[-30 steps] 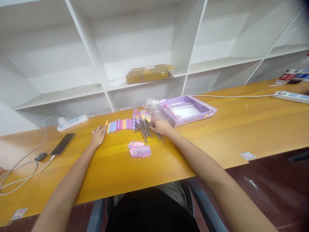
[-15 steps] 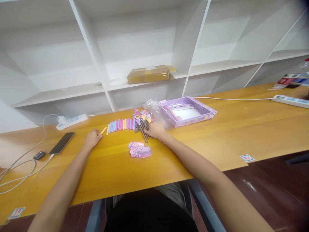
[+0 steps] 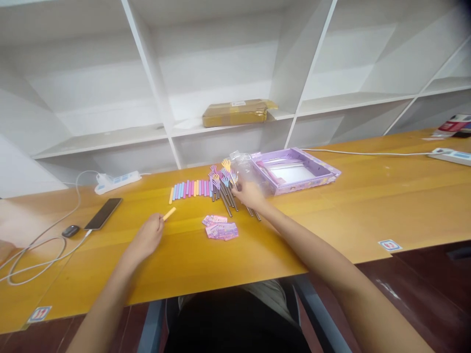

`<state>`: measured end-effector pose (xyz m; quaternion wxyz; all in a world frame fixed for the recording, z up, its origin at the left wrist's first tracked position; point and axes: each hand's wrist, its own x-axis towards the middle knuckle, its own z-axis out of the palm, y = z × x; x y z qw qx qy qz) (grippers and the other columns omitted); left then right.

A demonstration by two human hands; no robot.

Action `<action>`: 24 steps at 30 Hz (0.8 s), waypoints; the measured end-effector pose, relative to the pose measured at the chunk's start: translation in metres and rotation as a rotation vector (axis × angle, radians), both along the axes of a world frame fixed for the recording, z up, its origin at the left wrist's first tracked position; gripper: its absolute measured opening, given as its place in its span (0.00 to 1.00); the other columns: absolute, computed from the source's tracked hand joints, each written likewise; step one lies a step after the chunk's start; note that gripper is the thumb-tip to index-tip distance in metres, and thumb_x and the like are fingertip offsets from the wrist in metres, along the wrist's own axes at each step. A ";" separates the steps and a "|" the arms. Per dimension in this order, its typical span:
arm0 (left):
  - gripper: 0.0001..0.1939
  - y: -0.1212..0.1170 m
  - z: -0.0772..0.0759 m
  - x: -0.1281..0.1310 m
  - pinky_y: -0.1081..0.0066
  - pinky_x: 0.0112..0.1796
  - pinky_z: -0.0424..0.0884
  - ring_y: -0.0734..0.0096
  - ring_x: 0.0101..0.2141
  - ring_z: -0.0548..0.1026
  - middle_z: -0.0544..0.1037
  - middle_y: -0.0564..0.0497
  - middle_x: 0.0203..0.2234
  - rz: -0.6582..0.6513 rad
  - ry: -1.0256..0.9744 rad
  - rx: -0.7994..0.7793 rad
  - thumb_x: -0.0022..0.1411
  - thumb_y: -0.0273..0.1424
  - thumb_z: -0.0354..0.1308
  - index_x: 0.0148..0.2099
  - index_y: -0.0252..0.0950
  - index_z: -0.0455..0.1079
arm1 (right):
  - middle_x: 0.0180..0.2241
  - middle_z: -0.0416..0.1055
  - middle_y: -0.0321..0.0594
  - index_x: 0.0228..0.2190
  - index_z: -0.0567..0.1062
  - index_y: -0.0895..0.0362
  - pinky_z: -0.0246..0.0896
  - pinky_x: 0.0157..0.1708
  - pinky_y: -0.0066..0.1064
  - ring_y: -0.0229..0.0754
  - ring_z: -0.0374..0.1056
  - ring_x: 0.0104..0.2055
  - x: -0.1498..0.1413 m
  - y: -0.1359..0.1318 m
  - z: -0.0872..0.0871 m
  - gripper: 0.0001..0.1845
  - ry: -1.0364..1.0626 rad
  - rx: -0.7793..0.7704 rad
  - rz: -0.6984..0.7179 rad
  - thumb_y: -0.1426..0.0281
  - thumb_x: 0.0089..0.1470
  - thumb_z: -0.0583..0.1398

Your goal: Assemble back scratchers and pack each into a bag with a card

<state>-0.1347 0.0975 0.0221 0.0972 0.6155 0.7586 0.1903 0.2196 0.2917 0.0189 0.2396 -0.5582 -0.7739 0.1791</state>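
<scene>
My left hand (image 3: 147,239) pinches a short yellow stick (image 3: 170,214) and holds it above the wooden table (image 3: 331,215), in front of a row of pastel sticks (image 3: 191,189). My right hand (image 3: 249,193) rests closed on a pile of grey rods topped with small coloured hand shapes (image 3: 223,189); one yellow-topped rod (image 3: 227,165) is lifted in its fingers. A small heap of pink and purple cards (image 3: 222,229) lies between my hands.
A purple tray-like box (image 3: 294,171) and crumpled clear plastic bags (image 3: 247,169) sit behind my right hand. A phone (image 3: 103,213), power strip (image 3: 117,181) and cables (image 3: 33,250) lie at the left. A taped cardboard parcel (image 3: 237,113) lies on the white shelf.
My left hand took a yellow stick from the row's left end and drew it toward me. My right hand closed on the rods and raised a yellow-topped one.
</scene>
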 end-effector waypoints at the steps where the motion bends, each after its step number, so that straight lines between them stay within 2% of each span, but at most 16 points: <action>1: 0.16 -0.008 0.002 0.011 0.60 0.38 0.72 0.52 0.37 0.80 0.81 0.45 0.35 -0.031 -0.009 0.003 0.76 0.44 0.43 0.40 0.44 0.65 | 0.32 0.79 0.44 0.37 0.78 0.57 0.61 0.36 0.31 0.46 0.75 0.36 0.003 -0.005 0.002 0.13 0.055 0.002 0.012 0.62 0.68 0.58; 4: 0.15 -0.034 0.008 0.045 0.57 0.39 0.72 0.51 0.37 0.81 0.81 0.44 0.38 -0.131 -0.044 0.011 0.78 0.44 0.42 0.43 0.44 0.64 | 0.28 0.75 0.38 0.36 0.74 0.54 0.61 0.33 0.31 0.43 0.70 0.31 0.014 -0.033 0.005 0.16 0.204 -0.010 0.078 0.57 0.70 0.55; 7: 0.12 -0.057 0.004 0.072 0.58 0.38 0.73 0.50 0.37 0.82 0.82 0.43 0.39 -0.194 -0.099 -0.001 0.78 0.41 0.43 0.48 0.44 0.66 | 0.26 0.70 0.33 0.36 0.73 0.53 0.60 0.30 0.30 0.40 0.66 0.28 0.026 -0.077 0.004 0.20 0.535 -0.099 0.240 0.49 0.67 0.60; 10: 0.12 -0.074 -0.012 0.089 0.58 0.38 0.74 0.51 0.37 0.83 0.82 0.43 0.40 -0.233 -0.184 0.010 0.79 0.40 0.43 0.53 0.44 0.66 | 0.25 0.67 0.31 0.36 0.75 0.53 0.53 0.25 0.29 0.36 0.60 0.24 0.034 -0.127 -0.001 0.22 0.887 -0.292 0.327 0.47 0.62 0.67; 13: 0.13 -0.081 -0.031 0.100 0.58 0.40 0.75 0.51 0.39 0.83 0.82 0.43 0.40 -0.253 -0.286 0.032 0.81 0.41 0.44 0.56 0.45 0.68 | 0.26 0.69 0.32 0.35 0.77 0.53 0.50 0.23 0.31 0.35 0.56 0.20 0.035 -0.163 -0.012 0.25 0.973 -0.403 0.297 0.44 0.65 0.64; 15: 0.14 -0.082 -0.040 0.107 0.57 0.43 0.76 0.51 0.43 0.83 0.82 0.43 0.43 -0.282 -0.341 0.050 0.82 0.41 0.45 0.58 0.45 0.69 | 0.25 0.70 0.34 0.33 0.77 0.53 0.53 0.25 0.33 0.35 0.57 0.20 0.034 -0.173 -0.020 0.27 0.984 -0.375 0.286 0.42 0.67 0.62; 18: 0.16 -0.079 -0.047 0.113 0.58 0.46 0.76 0.54 0.45 0.81 0.81 0.44 0.47 -0.341 -0.379 0.053 0.83 0.41 0.45 0.61 0.46 0.70 | 0.25 0.71 0.34 0.32 0.77 0.52 0.55 0.25 0.34 0.36 0.58 0.20 0.033 -0.173 -0.032 0.27 1.030 -0.325 0.231 0.41 0.66 0.64; 24: 0.18 -0.073 -0.055 0.115 0.61 0.42 0.73 0.59 0.38 0.77 0.77 0.49 0.37 -0.364 -0.429 0.002 0.83 0.44 0.43 0.58 0.44 0.71 | 0.25 0.70 0.33 0.34 0.76 0.52 0.52 0.24 0.34 0.36 0.55 0.19 0.026 -0.164 -0.057 0.22 1.185 -0.325 0.104 0.47 0.66 0.64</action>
